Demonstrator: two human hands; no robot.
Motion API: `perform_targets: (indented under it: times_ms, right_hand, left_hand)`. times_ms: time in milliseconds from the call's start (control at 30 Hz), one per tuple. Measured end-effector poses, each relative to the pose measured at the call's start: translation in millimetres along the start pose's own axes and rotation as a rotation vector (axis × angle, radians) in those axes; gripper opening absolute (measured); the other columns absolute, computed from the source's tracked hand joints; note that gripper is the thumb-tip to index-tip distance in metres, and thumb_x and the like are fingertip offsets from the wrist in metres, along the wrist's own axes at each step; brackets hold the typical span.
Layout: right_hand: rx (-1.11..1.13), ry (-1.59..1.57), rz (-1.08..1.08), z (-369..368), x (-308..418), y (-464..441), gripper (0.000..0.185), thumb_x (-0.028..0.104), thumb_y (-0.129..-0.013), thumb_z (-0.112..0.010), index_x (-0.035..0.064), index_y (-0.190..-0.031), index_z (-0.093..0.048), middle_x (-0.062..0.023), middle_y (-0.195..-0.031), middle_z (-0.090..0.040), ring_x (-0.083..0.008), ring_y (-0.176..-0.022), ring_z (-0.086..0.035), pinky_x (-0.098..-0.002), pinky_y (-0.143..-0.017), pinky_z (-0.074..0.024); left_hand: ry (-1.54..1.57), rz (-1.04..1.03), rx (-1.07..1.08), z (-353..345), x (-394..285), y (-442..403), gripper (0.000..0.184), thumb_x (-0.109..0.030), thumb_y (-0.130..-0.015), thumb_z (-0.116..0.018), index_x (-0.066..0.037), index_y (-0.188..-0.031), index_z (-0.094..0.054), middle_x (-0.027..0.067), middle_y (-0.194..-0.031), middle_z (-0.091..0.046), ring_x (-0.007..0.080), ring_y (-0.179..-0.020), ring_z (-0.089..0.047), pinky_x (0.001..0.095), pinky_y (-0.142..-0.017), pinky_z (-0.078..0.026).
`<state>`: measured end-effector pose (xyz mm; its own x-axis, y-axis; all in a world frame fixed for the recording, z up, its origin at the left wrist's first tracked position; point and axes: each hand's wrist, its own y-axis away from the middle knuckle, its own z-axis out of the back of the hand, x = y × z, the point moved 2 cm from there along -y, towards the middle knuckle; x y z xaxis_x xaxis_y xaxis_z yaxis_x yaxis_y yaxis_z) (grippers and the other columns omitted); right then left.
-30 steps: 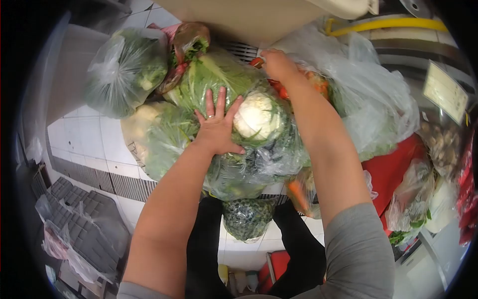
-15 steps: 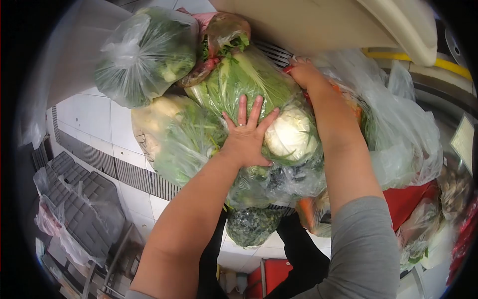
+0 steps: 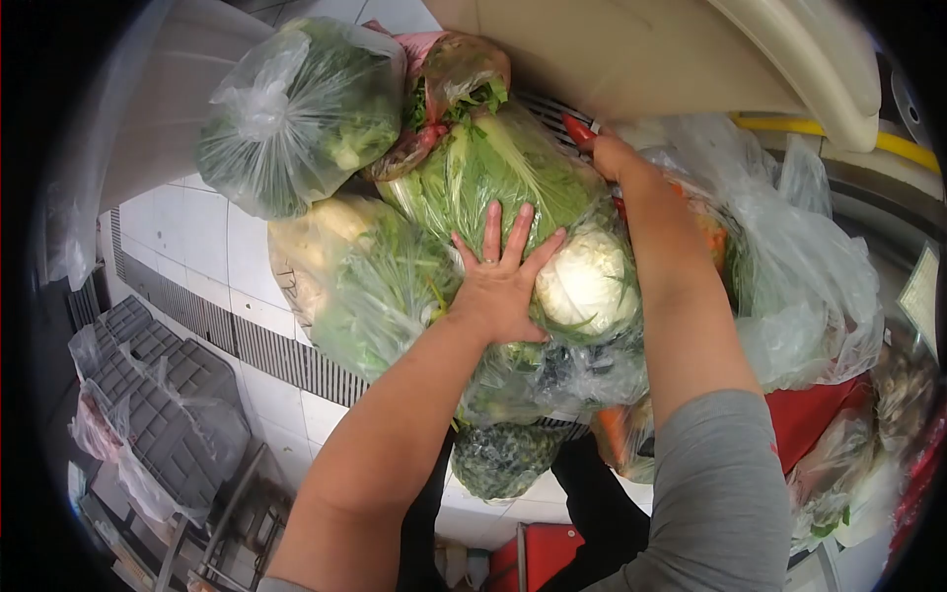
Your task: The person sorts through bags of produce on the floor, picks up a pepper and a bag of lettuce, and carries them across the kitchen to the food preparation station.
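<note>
My left hand [image 3: 498, 291], fingers spread, presses flat on a clear plastic bag of long leafy greens [image 3: 493, 178]. Just right of its fingers, a white cauliflower [image 3: 587, 283] shows through the plastic. My right hand [image 3: 614, 158] reaches past the far right side of that bag, its fingers closed around a red pointed thing [image 3: 579, 130] whose kind I cannot make out. Part of that hand's grip is hidden behind the wrist. Under my left hand's heel lies more clear plastic with dark contents [image 3: 582, 370].
A knotted bag of green vegetables [image 3: 306, 113] sits at the upper left. A bag of pale roots and greens [image 3: 360, 261] is beside it. Large clear plastic [image 3: 809, 266] covers the right side. A grey crate [image 3: 168, 375] stands lower left, near a floor drain [image 3: 286, 357]. A beige panel [image 3: 631, 49] borders the top.
More of the red pointed thing shows, and my right hand has turned and shifted slightly toward me. My left hand stays spread on the greens. The whole view has shifted slightly.
</note>
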<state>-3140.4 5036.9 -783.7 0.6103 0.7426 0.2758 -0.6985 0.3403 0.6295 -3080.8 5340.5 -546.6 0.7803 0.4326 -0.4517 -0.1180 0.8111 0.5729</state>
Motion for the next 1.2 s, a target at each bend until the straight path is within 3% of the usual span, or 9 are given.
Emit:
perform_targets:
  times_ms: [67,200,267,367,433,600,800,1133,1200]
  right_hand:
    - [-0.174,-0.279,-0.085,-47,-39,-44,0.04,0.013,-0.083,-0.072,0.0202,-0.123,-0.074,-0.0253,-0.128,-0.061,-0.0408,-0.116,-0.063,-0.0444,-0.101,-0.0503]
    - [-0.08,-0.041,0.017,16,10,3,0.037,0.014,-0.082,-0.074,0.0159,-0.119,-0.075,-0.0239,-0.112,-0.07,-0.0378,-0.109,-0.066,-0.0438,-0.097,-0.0523]
    - [-0.126,-0.438,-0.036,27,10,9,0.035,0.014,-0.083,-0.075,0.0141,-0.118,-0.075,-0.0219,-0.107,-0.073,-0.0371,-0.104,-0.068,-0.0423,-0.094,-0.0534]
    - [-0.026,-0.026,0.097,25,11,15,0.034,0.016,-0.084,-0.075,0.01,-0.118,-0.074,-0.0211,-0.113,-0.072,-0.0345,-0.104,-0.069,-0.0395,-0.094,-0.0529]
    - [-0.028,-0.148,0.13,24,15,14,0.038,0.016,-0.084,-0.076,0.0089,-0.121,-0.073,-0.02,-0.115,-0.073,-0.032,-0.105,-0.069,-0.0386,-0.094,-0.0524]
    - [0.131,-0.283,0.194,11,17,-2,0.052,0.015,-0.081,-0.078,0.0066,-0.131,-0.068,-0.0158,-0.122,-0.073,-0.0253,-0.112,-0.068,-0.0356,-0.098,-0.0503]
    - [0.111,-0.456,-0.012,9,16,-8,0.057,0.012,-0.079,-0.08,0.0079,-0.134,-0.068,-0.0141,-0.128,-0.071,-0.0254,-0.116,-0.067,-0.0339,-0.101,-0.0486]
    - [-0.2,-0.3,0.115,41,41,13,0.024,0.011,-0.081,-0.075,0.0087,-0.105,-0.075,-0.0151,-0.099,-0.075,-0.0292,-0.092,-0.07,-0.0397,-0.085,-0.0538]
    - [-0.141,-0.319,0.06,50,40,21,0.019,0.01,-0.079,-0.078,0.0061,-0.098,-0.074,-0.0131,-0.095,-0.074,-0.0255,-0.09,-0.069,-0.0377,-0.084,-0.0536]
  left_hand:
    - [-0.009,0.004,0.019,3,-1,0,0.138,-0.052,-0.053,-0.094,-0.033,-0.164,-0.014,0.0174,-0.171,0.008,0.0498,-0.154,0.013,0.0861,-0.108,-0.006]
    - [0.017,-0.005,0.012,0,2,1,0.138,-0.051,-0.052,-0.094,-0.033,-0.164,-0.015,0.0166,-0.171,0.008,0.0489,-0.154,0.013,0.0864,-0.108,-0.007]
    - [0.029,-0.006,-0.002,-2,1,2,0.138,-0.051,-0.052,-0.095,-0.033,-0.164,-0.016,0.0168,-0.171,0.008,0.049,-0.154,0.013,0.0865,-0.108,-0.008]
    - [0.023,-0.018,-0.028,1,-2,1,0.139,-0.048,-0.05,-0.095,-0.032,-0.164,-0.017,0.0216,-0.17,0.004,0.052,-0.153,0.012,0.0848,-0.109,-0.008]
    - [0.015,-0.01,-0.032,1,-1,1,0.139,-0.045,-0.049,-0.096,-0.031,-0.164,-0.017,0.0262,-0.168,0.0,0.0549,-0.152,0.011,0.083,-0.111,-0.008]
    - [-0.019,0.011,-0.015,0,-2,0,0.138,-0.052,-0.053,-0.094,-0.033,-0.164,-0.015,0.0181,-0.171,0.008,0.0503,-0.154,0.013,0.0858,-0.108,-0.009]
    - [-0.02,0.023,0.022,3,-2,0,0.138,-0.052,-0.053,-0.094,-0.034,-0.164,-0.014,0.0175,-0.171,0.008,0.0499,-0.154,0.014,0.0856,-0.109,-0.008]
    - [0.018,-0.032,-0.063,-4,3,1,0.138,-0.049,-0.051,-0.095,-0.031,-0.164,-0.017,0.0265,-0.168,-0.001,0.056,-0.152,0.01,0.0861,-0.108,-0.008]
    - [0.009,0.001,-0.042,-6,1,-2,0.135,-0.049,-0.051,-0.094,-0.035,-0.163,-0.019,0.0152,-0.172,0.004,0.0497,-0.154,0.012,0.0864,-0.108,-0.006]
